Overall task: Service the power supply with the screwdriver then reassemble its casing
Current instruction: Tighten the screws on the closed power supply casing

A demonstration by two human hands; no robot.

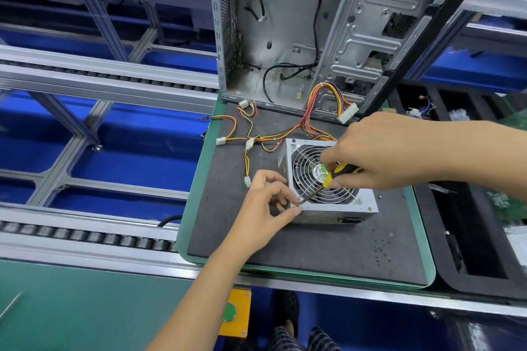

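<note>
right hand grips the yellow-handled screwdriver, tip at the near-left corner screw of the power supply on the worktop. left hand pinches beside that tip. casing looks closed, so the servicing seems barely begun.

One power supply, one screwdriver, one computer case (open), two hands.

Screwdriver tip at power supply corner
</note>
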